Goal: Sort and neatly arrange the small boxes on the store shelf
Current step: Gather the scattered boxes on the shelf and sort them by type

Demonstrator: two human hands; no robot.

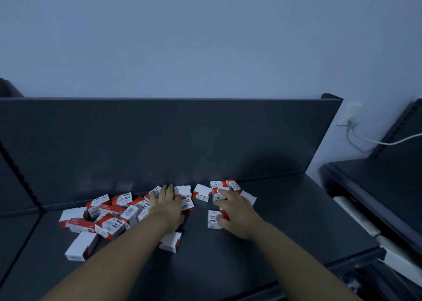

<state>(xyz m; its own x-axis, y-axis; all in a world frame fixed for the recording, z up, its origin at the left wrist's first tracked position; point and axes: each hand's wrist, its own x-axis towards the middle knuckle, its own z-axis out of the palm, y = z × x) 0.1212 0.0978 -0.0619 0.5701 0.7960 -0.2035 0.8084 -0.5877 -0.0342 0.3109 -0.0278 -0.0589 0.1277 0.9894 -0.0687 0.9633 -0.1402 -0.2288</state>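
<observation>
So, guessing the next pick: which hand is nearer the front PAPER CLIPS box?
Right. The right hand touches the PAPER CLIPS box at its right edge; the left hand rests on boxes further left.

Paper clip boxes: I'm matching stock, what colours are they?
The paper clip boxes are white with red panels, seen in head view.

box heap [107,216] left on shelf [285,227], my left hand [167,206] atop | smaller cluster [219,191] right, near back panel [159,141], my right hand [237,214] perhaps touching
</observation>
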